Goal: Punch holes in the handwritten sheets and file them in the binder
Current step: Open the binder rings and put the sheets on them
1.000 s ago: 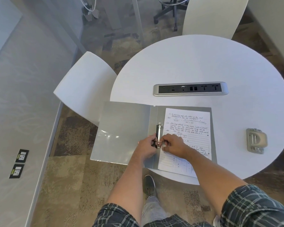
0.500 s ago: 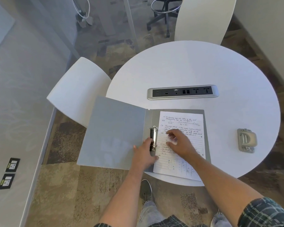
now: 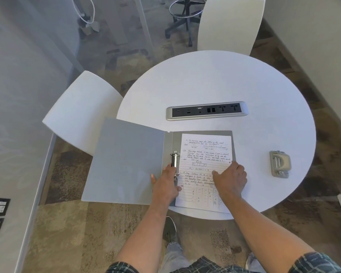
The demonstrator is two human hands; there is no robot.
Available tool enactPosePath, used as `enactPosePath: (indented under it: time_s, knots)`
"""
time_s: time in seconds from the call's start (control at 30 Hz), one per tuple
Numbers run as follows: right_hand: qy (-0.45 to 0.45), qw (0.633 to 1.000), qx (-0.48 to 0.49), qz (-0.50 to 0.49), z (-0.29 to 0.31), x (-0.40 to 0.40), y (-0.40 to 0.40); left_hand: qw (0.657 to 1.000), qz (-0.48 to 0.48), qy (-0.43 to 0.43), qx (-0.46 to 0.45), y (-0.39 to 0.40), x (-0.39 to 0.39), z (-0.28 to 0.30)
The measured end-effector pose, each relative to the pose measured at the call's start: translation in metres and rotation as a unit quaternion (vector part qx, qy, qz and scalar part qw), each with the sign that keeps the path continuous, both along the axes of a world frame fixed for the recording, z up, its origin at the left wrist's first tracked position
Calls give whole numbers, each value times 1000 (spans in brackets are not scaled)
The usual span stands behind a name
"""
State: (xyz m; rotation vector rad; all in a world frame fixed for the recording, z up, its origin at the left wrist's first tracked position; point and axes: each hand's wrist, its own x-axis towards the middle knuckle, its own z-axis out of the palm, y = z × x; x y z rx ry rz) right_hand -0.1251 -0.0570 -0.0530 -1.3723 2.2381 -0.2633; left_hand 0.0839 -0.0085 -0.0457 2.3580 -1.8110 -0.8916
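A grey binder lies open at the near edge of the round white table, its left cover hanging out past the rim. Handwritten lined sheets lie on its right half beside the metal ring clip. My left hand rests flat on the spine just below the clip, fingers spread. My right hand lies flat on the right part of the sheets, palm down. A grey hole punch sits on the table to the right of the binder, apart from both hands.
A silver power and socket strip is set into the table's middle, just beyond the binder. White chairs stand at the left and at the far side. A rolling stool stands on the carpet behind.
Both hands have left the ring clip. The left now rests flat on the spine; the right has slid rightwards across the sheets. The left cover has tilted.
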Motion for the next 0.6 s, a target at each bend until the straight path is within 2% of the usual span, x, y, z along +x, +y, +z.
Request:
enactPosePath:
  time_s: [0.2, 0.33, 0.4, 0.6]
  knots:
    - [-30, 997, 30, -70, 3, -2, -18, 1000, 11, 6, 12, -4, 1, -3]
    - [-102, 984, 76, -125, 1, -12, -29, 1000, 14, 0, 11, -5, 0, -2]
    - [-130, 980, 79, -125, 2, -14, -31, 1000, 12, -6, 15, -6, -2, 2]
    - [-132, 981, 83, -113, 2, -27, -41, 1000, -1, -15, 20, -5, -4, 7]
